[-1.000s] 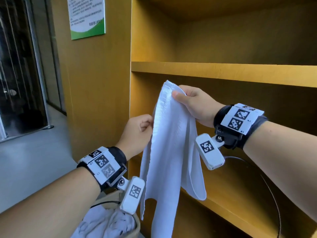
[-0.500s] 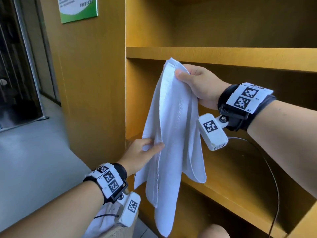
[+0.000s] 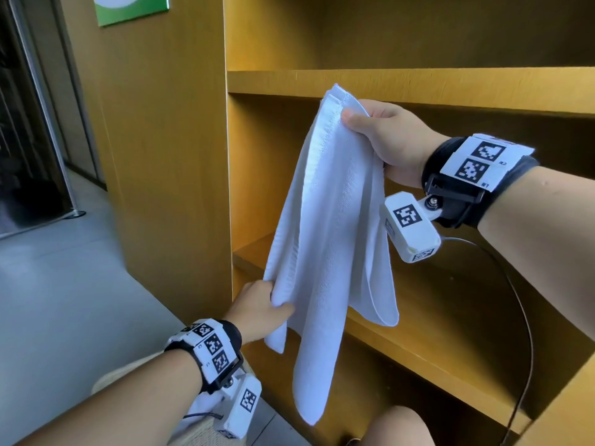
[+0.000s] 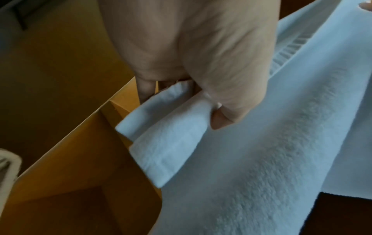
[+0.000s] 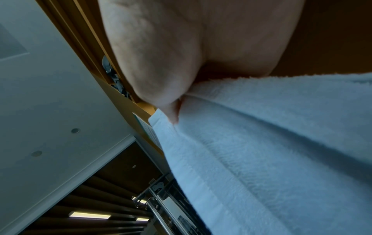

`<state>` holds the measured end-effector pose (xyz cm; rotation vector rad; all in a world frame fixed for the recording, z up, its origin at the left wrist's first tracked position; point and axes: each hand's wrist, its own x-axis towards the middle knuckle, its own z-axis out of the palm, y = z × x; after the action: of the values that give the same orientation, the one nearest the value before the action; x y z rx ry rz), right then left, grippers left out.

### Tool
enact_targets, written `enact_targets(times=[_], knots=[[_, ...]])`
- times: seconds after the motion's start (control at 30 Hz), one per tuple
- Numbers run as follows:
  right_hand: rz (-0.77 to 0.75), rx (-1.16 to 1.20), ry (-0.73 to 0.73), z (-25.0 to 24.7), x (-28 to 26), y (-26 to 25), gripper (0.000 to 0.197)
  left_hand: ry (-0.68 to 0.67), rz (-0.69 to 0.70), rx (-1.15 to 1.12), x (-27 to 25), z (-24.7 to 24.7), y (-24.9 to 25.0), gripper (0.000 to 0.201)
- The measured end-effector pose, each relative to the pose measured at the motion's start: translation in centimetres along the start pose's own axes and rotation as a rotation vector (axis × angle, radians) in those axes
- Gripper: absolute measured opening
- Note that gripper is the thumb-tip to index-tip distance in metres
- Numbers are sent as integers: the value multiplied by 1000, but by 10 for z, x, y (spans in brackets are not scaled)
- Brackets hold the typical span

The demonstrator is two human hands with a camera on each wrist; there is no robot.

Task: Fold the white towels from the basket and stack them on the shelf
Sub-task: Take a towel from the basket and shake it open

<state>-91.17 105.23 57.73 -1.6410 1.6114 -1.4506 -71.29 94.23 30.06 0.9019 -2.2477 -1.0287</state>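
Note:
A white towel (image 3: 331, 220) hangs lengthwise in front of the yellow wooden shelf unit (image 3: 418, 320). My right hand (image 3: 380, 140) pinches its top corner high up, just below the upper shelf board (image 3: 418, 86). Lower left, my left hand (image 3: 260, 310) grips a lower corner of the towel between thumb and fingers. In the left wrist view that hand (image 4: 197, 89) is curled round a folded hem of the towel (image 4: 167, 139). The right wrist view shows my thumb (image 5: 161, 89) pressed on the towel (image 5: 271, 143). The basket (image 3: 199, 432) with more white cloth sits under my left forearm.
The shelf's side panel (image 3: 167, 156) stands upright to the left of the towel. Grey floor (image 3: 48, 284) lies at the left, with a dark glass door (image 3: 29, 107) beyond. A thin black cable (image 3: 528, 333) loops across the lower shelf. My knee (image 3: 399, 426) shows at the bottom.
My left hand slid down the towel's left edge from near the top and now grips a lower corner. The right hand kept holding the top corner.

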Motion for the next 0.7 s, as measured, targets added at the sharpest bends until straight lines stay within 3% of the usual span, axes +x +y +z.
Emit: enact_targets(times=[0.13, 0.27, 0.43, 0.7], knots=[[14, -9, 48, -8, -1, 3, 37, 10, -73, -8, 2, -3, -15, 35], [61, -36, 106, -20, -2, 11, 27, 47, -115, -67, 3, -14, -24, 47], [102, -46, 170, -35, -3, 29, 32, 105, -133, -112, 5, -34, -31, 61], [182, -25, 286, -53, -11, 54, 21, 110, -85, -41, 9, -57, -33, 47]])
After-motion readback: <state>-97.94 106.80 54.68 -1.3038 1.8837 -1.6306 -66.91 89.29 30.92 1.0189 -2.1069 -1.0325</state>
